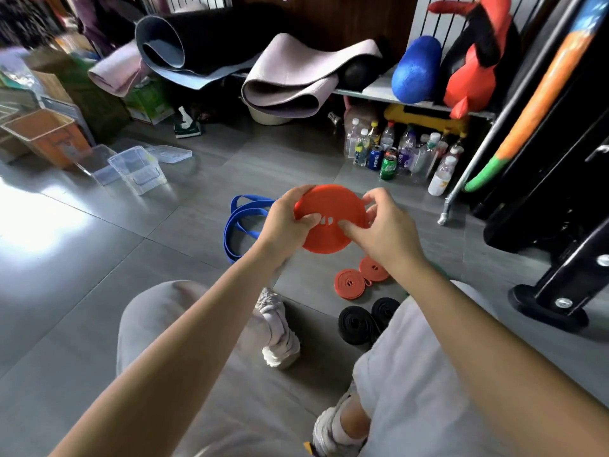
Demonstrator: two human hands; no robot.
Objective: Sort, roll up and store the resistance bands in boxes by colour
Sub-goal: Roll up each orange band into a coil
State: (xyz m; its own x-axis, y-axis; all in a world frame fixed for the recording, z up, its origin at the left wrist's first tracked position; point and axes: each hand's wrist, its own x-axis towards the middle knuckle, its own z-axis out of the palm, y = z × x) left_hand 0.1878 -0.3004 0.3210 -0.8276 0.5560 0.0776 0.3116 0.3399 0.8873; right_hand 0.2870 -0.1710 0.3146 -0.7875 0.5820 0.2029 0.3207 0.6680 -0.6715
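Note:
A rolled-up orange resistance band, a flat disc, is held up in front of me above the floor. My left hand grips its left edge and my right hand pinches its right side. Under my right wrist two smaller orange rolls lie on the floor, with two black rolls nearer my knee. A loose blue band lies unrolled on the floor behind my left hand. Clear plastic boxes stand at the left.
An orange bin stands at the far left. Bottles and cans crowd under a shelf with yoga mats and a blue roller. A black machine base is on the right. My knees and shoes fill the foreground.

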